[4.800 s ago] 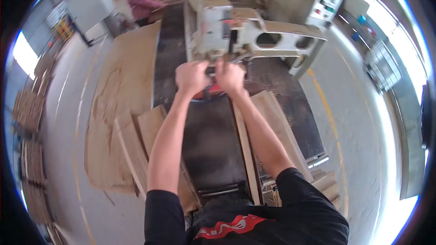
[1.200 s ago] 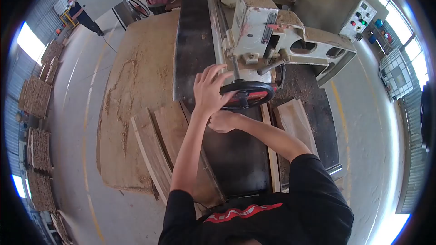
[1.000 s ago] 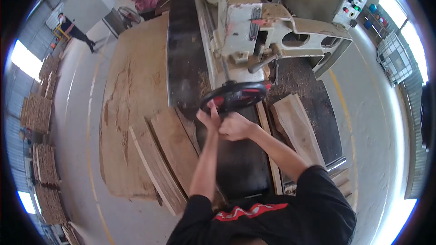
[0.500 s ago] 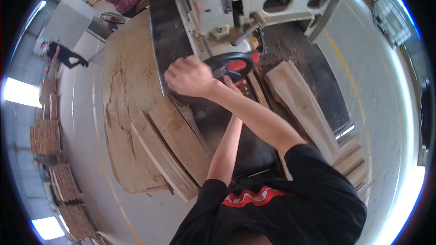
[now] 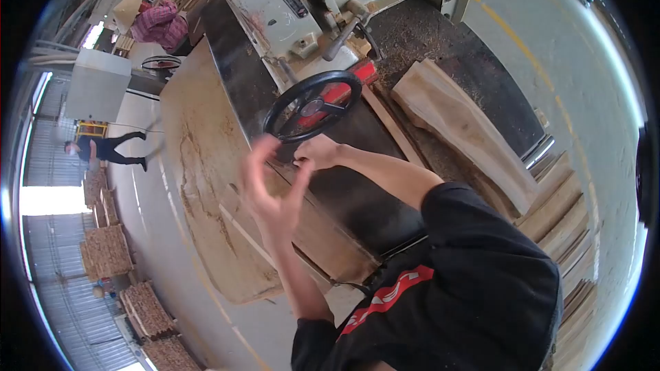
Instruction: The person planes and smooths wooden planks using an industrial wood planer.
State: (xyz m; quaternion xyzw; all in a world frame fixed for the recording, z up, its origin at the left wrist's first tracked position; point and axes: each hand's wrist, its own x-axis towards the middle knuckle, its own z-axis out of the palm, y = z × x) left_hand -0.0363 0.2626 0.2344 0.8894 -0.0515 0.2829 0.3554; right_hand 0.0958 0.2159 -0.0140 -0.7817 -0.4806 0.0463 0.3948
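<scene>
- The black wheel sits at the front of the machine, tilted toward the worker, with red showing through its spokes.
- The right hand is at the wheel's near rim, fingers curled in; whether they are closed around the rim I cannot tell from here.
- The left hand is up just this side of the wheel, blurred, thumb and fingers wide apart, with nothing in them. Its fingertips overlap the rim to my eye, and I can't say if they touch.
- Just beyond the wheel, a lever slants out from the machine.
- Below both hands runs a dark bed, with a narrow wood strip along its right side.
- A broad plank lies to the right of that strip, with wood shavings scattered farther back.
- More boards are piled low on the right, near the worker's black shirt.
- Left of the bed spreads a large tan panel.
- Past it, one co-worker in a pink checked top stands by a fan; another in dark clothes is out on the floor.
- Wood stacks line the left wall.
</scene>
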